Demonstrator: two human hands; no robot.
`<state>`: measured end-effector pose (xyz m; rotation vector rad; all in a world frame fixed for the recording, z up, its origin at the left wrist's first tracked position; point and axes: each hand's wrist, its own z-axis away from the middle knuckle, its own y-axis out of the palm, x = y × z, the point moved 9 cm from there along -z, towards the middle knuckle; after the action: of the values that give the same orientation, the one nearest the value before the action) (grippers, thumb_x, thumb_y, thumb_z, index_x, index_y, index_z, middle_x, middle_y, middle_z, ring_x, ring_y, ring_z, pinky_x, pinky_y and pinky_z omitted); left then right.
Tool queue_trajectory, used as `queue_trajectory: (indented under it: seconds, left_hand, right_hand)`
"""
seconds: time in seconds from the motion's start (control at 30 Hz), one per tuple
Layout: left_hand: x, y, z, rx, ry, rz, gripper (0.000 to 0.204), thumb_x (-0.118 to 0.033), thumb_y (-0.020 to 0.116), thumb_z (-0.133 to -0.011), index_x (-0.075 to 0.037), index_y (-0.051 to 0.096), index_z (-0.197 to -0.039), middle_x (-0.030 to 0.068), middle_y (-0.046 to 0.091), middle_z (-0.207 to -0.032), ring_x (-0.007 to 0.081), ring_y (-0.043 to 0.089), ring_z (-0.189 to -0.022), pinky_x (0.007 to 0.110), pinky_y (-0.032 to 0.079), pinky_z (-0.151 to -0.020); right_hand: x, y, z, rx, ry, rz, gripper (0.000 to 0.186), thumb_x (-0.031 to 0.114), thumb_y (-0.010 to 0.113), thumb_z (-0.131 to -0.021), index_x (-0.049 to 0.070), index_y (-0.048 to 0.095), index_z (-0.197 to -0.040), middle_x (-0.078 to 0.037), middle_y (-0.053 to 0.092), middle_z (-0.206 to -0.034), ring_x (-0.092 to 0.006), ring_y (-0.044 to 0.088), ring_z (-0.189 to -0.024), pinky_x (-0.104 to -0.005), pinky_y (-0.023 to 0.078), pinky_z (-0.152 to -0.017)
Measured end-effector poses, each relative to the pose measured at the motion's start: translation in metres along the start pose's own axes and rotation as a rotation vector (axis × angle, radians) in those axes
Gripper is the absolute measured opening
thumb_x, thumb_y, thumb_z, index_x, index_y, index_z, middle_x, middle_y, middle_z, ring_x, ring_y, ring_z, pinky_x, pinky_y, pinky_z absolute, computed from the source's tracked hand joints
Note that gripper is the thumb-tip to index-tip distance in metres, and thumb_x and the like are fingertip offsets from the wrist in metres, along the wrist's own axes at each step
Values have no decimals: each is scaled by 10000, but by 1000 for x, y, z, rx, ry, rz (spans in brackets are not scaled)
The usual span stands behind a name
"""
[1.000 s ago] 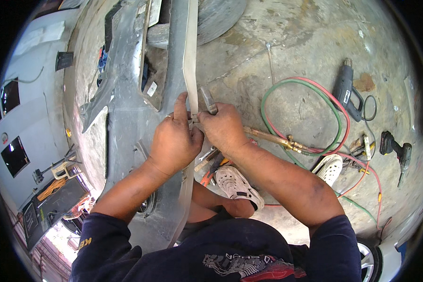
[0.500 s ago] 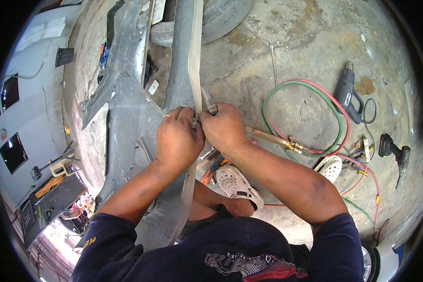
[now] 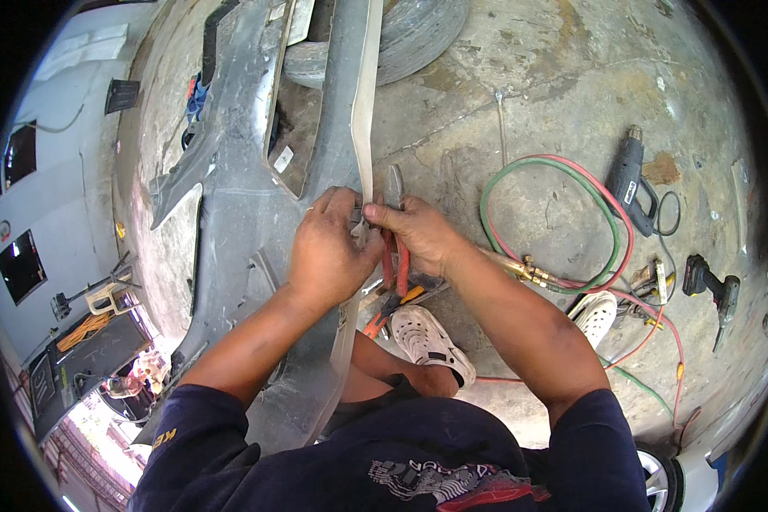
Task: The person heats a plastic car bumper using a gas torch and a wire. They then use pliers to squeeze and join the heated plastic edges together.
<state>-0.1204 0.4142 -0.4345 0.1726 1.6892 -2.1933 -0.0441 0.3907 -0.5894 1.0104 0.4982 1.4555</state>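
Observation:
A grey plastic car bumper stretches from the far left toward my lap, its pale edge strip running between my hands. My left hand is closed at that edge, fingers curled round it by a small greyish piece that is partly covered. Red-handled pliers rest in my right hand, their metal jaws pointing away from me and handles hanging below the palm. The right thumb presses on the bumper's edge beside the left fingers.
On the concrete floor to the right lie a brass torch, looped red and green hoses, a heat gun and a cordless drill. A tyre lies beyond the bumper. An orange-handled tool is near my left shoe.
My right hand has turned and opened up somewhat, bringing the pliers' red handles into sight; its thumb now reaches the bumper's edge. My left hand stays at the edge. The whole view has shifted slightly.

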Motion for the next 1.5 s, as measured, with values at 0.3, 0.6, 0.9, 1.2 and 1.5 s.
queue_trajectory:
  seconds: [0.3,0.6,0.9,1.2,1.5]
  left_hand:
    - [31,15,14,265,-348,202,634,-190,833,-815,-20,587,-1374,264,735,-1111,407,734,-988,472,564,-851]
    - [43,-14,26,368,-282,144,686,-138,755,-804,-21,549,-1448,283,740,-1003,410,731,-913,468,566,-835]
    - [71,-19,114,411,-213,224,687,-144,716,-808,-54,536,-1465,291,736,-1135,478,726,-1016,500,577,-907]
    - [69,-13,155,499,-372,247,732,-157,717,-826,-54,485,-1513,307,731,-1177,473,710,-1119,508,574,-969]
    - [-36,-102,58,68,-336,-13,488,-345,824,-853,-32,716,-1212,200,771,-930,384,768,-861,494,609,-748]
  right_hand:
    - [48,0,10,-230,-168,148,582,491,817,-936,-38,653,-1114,-98,671,-894,-177,603,-701,-363,509,-603]
    - [52,59,-4,-188,-42,464,509,425,825,-937,-61,720,-1049,-111,678,-873,-215,617,-684,-406,519,-598]
    - [-23,102,24,-104,57,368,421,352,790,-984,-34,698,-1127,-76,667,-883,-184,628,-713,-375,550,-613]
    - [-47,107,45,-40,105,474,420,340,799,-979,-46,712,-1119,-104,723,-968,-185,686,-824,-386,567,-663]
    - [-58,76,33,-66,282,286,325,239,767,-985,-28,659,-1134,-88,628,-843,-240,637,-690,-410,592,-644]
